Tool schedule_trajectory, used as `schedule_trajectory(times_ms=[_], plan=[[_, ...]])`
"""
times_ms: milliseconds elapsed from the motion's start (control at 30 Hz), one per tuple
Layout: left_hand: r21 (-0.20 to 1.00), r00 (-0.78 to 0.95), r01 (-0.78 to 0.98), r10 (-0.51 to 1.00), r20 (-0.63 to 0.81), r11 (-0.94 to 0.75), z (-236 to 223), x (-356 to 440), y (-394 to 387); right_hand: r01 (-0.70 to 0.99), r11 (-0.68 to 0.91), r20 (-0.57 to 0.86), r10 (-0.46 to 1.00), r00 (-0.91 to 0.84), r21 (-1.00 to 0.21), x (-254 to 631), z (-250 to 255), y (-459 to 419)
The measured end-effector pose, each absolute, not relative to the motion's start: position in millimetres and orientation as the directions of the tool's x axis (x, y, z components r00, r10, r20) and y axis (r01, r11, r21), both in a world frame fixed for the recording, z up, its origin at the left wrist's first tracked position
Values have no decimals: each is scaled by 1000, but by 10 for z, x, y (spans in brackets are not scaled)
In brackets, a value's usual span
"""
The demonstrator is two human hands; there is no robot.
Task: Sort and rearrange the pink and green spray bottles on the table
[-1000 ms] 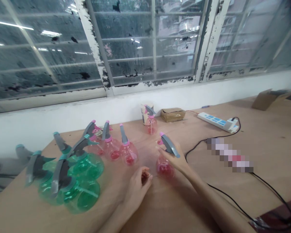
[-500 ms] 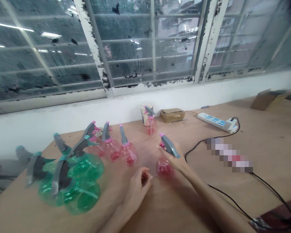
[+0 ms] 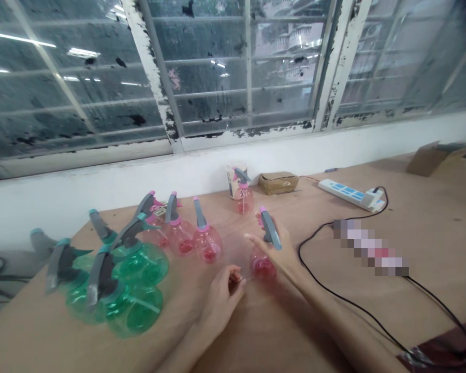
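A pink spray bottle (image 3: 263,265) with a grey-and-pink spray head stands on the table before me. My right hand (image 3: 281,248) is around its neck, just below the spray head, with the thumb stretched out to the left. To the left of that bottle, my left hand (image 3: 226,292) rests low over the table, its fingers curled in toward the thumb. Whether anything small is inside the curl is hidden. Three more pink spray bottles (image 3: 207,243) stand in a row to the left. Several green spray bottles (image 3: 134,308) are grouped nearer me.
Another pink spray bottle (image 3: 244,201) stands by a paper cup (image 3: 231,182) at the wall. Beside it lie a brown cardboard box (image 3: 278,183) and a white power strip (image 3: 345,193). A black cable (image 3: 341,298) runs across the right side. An open carton (image 3: 427,158) sits far right.
The spray head in my right hand has turned more upright. My right thumb has moved off the trigger and reaches leftward. My left hand has hardly moved.
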State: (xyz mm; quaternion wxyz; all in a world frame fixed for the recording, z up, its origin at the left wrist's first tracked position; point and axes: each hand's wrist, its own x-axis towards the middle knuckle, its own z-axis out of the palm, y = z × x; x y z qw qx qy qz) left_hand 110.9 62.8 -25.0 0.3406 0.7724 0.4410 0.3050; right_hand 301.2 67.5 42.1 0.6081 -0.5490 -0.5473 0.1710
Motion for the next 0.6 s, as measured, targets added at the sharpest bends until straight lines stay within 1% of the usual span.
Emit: schedule_trajectory(times_ms=[133, 233, 333, 433, 533, 600], plan=[[791, 415, 483, 894, 171, -376, -217, 1124, 606, 329, 229, 353, 850, 391, -916, 2972, 263, 599], [792, 425, 477, 888, 172, -382, -204, 1126, 603, 313, 180, 299, 872, 388, -933, 3007, 113, 542], [786, 437, 468, 879, 192, -404, -227, 1119, 611, 355, 165, 295, 888, 352, -920, 3051, 37, 564], [772, 440, 470, 872, 215, -428, -254, 1115, 613, 394, 168, 321, 875, 362, -904, 3010, 47, 699], [754, 444, 491, 870, 215, -437, -243, 1118, 598, 403, 159, 321, 870, 375, -901, 2869, 95, 908], [747, 445, 505, 872, 205, -433, -217, 1124, 585, 412, 154, 310, 886, 344, -898, 2758, 128, 1053]])
